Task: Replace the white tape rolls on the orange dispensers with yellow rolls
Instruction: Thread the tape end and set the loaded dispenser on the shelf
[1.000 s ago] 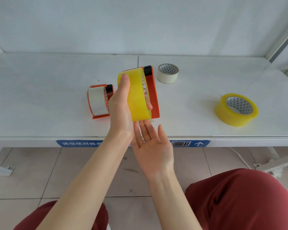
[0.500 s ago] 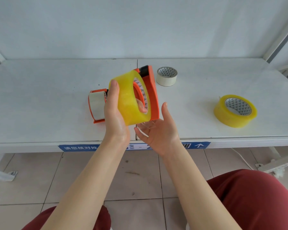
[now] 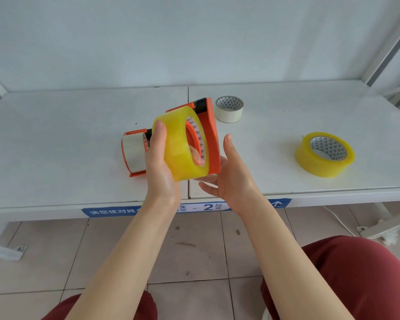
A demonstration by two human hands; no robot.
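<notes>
Single view, head-worn, wide-angle. It looks forward and steeply down along the person's own forearms. A white table (image 3: 56, 158) crosses mid-frame with its front edge and blue label strip (image 3: 208, 207) toward the camera. The white wall (image 3: 194, 42) fills the top; the tiled floor (image 3: 194, 250) and red-clad knees (image 3: 356, 285) fill the bottom. Near frame centre and close to the lens: a yellow tape roll (image 3: 178, 146) in the left hand (image 3: 159, 172), with the right hand (image 3: 233, 179) beside it.
</notes>
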